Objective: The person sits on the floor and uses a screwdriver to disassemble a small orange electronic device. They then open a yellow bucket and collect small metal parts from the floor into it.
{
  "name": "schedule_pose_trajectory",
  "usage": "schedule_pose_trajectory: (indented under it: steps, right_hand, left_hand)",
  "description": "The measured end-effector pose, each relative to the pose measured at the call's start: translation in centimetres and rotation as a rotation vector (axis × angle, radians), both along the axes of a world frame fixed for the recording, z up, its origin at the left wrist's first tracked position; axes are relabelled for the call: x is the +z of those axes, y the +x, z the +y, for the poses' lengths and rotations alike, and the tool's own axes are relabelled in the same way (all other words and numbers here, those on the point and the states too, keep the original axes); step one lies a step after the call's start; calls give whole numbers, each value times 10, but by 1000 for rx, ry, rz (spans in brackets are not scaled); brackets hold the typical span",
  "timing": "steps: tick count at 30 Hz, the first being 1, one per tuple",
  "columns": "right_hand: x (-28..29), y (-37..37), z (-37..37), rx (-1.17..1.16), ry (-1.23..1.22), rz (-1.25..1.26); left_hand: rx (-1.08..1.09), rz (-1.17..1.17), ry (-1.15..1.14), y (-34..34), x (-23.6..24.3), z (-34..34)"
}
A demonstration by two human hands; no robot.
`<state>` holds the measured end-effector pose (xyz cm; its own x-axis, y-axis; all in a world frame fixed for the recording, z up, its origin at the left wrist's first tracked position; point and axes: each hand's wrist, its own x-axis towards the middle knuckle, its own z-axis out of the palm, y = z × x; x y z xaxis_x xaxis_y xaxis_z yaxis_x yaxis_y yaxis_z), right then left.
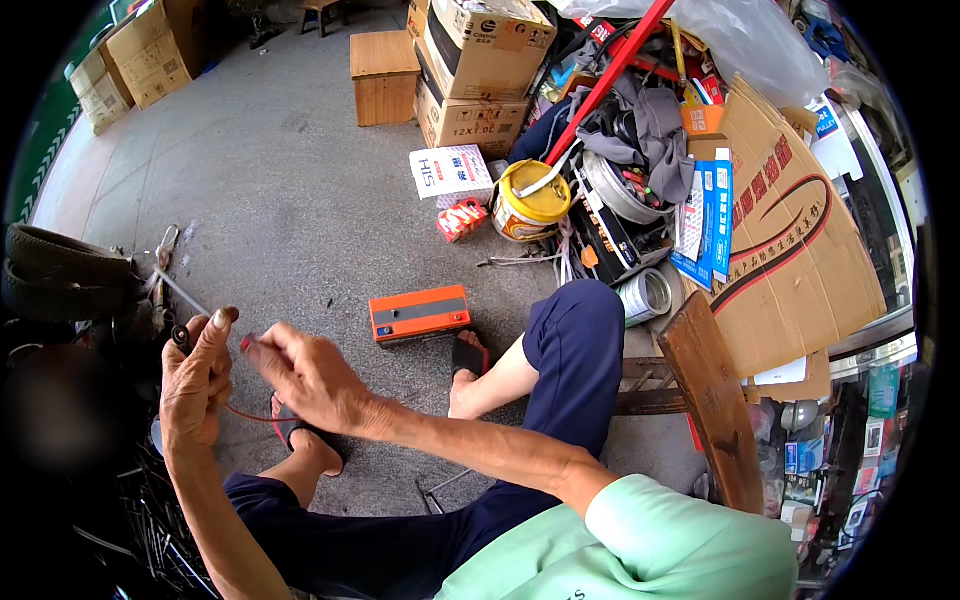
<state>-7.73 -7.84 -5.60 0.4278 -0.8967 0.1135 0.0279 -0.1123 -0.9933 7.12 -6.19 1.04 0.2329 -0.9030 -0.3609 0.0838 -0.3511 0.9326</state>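
Fingers, right hand: pinched nearly together at a small red tip (somewhat blurred). Left hand curled around a thin red wire, which was slack, smooth and bowed; its long axis ran toward four o'clock, below both hands.

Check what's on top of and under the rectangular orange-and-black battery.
On the battery's top, a long grey strip runs lengthwise, with a small blue spot by the near-left corner. Grey concrete floor shows around it; what lies directly beneath is covered.
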Motion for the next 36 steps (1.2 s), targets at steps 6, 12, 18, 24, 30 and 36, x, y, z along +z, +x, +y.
schedule_pose_trajectory:
  steps: [6,12,18,24,30,36]
  right_hand:
    - [-8,-6,-12,247,29,-106]
    - [-156,-69,-74,-296,-25,784]
    - [-200,-80,-86,-120,-264,1122]
    - [-112,-105,-160,366,-780,1213]
    - [-78,-153,-190,452,-614,1261]
    - [-261,-160,-108,175,-727,1327]
  left_hand:
    - [160,-138,-48,-3,-12,-9]
    - [102,-154,-44,-6,-10,-14]
    - [269,-204,17,5,-17,-12]
    - [339,-364,108,14,-32,-16]
    - [217,-655,101,37,-46,-11]
    - [-107,-580,165,14,-40,-30]
